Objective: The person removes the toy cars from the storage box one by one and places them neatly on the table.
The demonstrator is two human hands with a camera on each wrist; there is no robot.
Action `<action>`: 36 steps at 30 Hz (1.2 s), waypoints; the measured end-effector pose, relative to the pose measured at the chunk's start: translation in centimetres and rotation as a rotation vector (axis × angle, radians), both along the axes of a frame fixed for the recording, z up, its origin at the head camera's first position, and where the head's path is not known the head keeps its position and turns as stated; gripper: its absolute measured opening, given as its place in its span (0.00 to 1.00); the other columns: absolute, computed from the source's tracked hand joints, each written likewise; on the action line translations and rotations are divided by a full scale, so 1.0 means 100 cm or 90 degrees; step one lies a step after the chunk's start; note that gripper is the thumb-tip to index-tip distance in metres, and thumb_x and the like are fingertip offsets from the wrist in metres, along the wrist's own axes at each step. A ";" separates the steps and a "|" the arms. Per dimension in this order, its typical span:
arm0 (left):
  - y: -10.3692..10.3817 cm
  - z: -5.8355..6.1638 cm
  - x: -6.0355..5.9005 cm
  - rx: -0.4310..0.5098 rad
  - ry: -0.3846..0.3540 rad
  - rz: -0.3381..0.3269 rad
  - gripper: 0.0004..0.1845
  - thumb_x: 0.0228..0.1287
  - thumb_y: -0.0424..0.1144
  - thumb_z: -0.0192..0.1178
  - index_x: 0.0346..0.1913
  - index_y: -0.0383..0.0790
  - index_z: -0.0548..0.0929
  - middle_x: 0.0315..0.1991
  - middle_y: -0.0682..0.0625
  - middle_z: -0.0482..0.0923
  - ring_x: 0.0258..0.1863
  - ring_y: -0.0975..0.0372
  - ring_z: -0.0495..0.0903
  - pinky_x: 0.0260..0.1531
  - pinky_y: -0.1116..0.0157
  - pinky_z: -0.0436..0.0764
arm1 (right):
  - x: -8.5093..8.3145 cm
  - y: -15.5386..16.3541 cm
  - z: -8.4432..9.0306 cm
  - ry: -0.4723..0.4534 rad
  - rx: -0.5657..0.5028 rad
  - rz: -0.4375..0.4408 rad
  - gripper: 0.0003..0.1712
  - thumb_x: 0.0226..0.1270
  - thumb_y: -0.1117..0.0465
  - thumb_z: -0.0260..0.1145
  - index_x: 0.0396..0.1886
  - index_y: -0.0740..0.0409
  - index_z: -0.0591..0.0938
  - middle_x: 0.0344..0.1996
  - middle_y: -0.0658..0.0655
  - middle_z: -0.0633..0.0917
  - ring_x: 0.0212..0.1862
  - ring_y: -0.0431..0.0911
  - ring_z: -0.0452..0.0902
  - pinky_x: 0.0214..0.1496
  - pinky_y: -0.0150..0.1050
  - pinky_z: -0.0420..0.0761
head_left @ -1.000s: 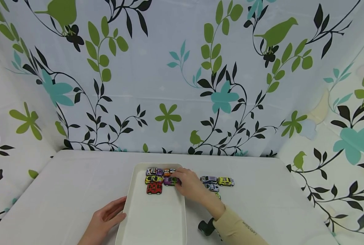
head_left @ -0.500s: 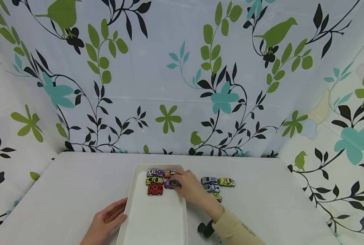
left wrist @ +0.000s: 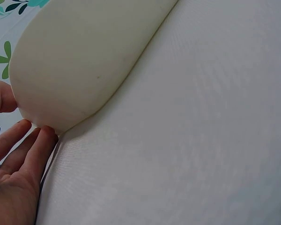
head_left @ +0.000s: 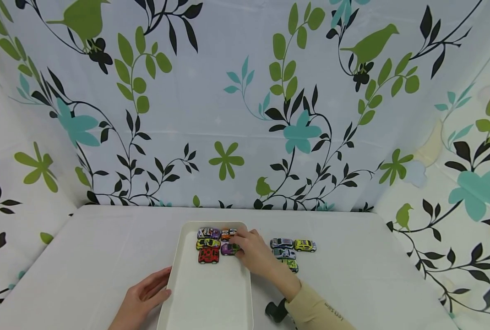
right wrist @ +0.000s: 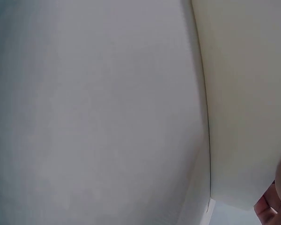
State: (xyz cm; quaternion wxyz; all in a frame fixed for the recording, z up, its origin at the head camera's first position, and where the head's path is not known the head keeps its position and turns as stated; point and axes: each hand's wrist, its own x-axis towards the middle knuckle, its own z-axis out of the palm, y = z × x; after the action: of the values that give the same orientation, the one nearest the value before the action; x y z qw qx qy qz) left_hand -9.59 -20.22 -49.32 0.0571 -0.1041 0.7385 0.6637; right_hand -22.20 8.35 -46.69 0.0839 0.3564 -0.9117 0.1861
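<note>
A white rectangular tray (head_left: 208, 293) lies on the table in front of me. At its far end stand several toy cars: a purple-white one (head_left: 208, 233), an orange one (head_left: 227, 234), a yellow one (head_left: 207, 243), a red one (head_left: 209, 255) and a purple one (head_left: 228, 249). My right hand (head_left: 241, 245) reaches over the tray's right rim and pinches the purple car at its right end. My left hand (head_left: 160, 286) lies flat on the table, its straight fingers (left wrist: 25, 150) touching the tray's (left wrist: 84, 61) left side. The right wrist view shows only the tray wall (right wrist: 253, 93) and table.
Several more toy cars sit on the table right of the tray: a silver one (head_left: 281, 243), a yellow one (head_left: 304, 245), a white-blue one (head_left: 284, 253) and a green one (head_left: 290, 264). Floral cloth walls close in the back and both sides.
My right hand has drawn the purple car slightly toward me, level with the gap between the yellow and red cars. The green car on the table now shows more. The left hand has stayed put.
</note>
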 end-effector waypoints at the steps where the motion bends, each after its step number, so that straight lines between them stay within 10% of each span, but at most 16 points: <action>1: 0.000 0.000 0.000 0.001 0.000 0.000 0.33 0.65 0.38 0.67 0.71 0.34 0.70 0.70 0.37 0.70 0.63 0.59 0.78 0.54 0.65 0.83 | 0.000 0.000 -0.001 -0.001 -0.006 0.001 0.16 0.61 0.68 0.72 0.48 0.54 0.86 0.46 0.51 0.82 0.45 0.47 0.77 0.52 0.43 0.76; 25: -0.001 -0.001 0.000 0.023 -0.015 0.004 0.35 0.63 0.41 0.69 0.71 0.37 0.70 0.70 0.40 0.70 0.52 0.79 0.79 0.53 0.68 0.82 | 0.005 0.013 0.008 -0.072 -0.151 0.068 0.17 0.62 0.69 0.72 0.52 0.59 0.86 0.48 0.52 0.81 0.46 0.45 0.80 0.49 0.37 0.83; 36: -0.002 0.001 0.000 0.009 -0.014 -0.005 0.34 0.65 0.40 0.67 0.72 0.36 0.70 0.70 0.38 0.70 0.61 0.64 0.79 0.54 0.66 0.82 | 0.015 0.030 0.023 -0.051 -0.195 0.032 0.17 0.62 0.70 0.71 0.52 0.57 0.87 0.47 0.52 0.82 0.44 0.43 0.79 0.45 0.41 0.85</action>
State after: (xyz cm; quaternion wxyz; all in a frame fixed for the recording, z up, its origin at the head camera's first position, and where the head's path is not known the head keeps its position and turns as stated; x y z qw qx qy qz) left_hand -9.59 -20.38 -49.26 0.0689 -0.1081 0.7335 0.6675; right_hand -20.70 11.39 -44.40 0.0959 0.3544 -0.8661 0.3392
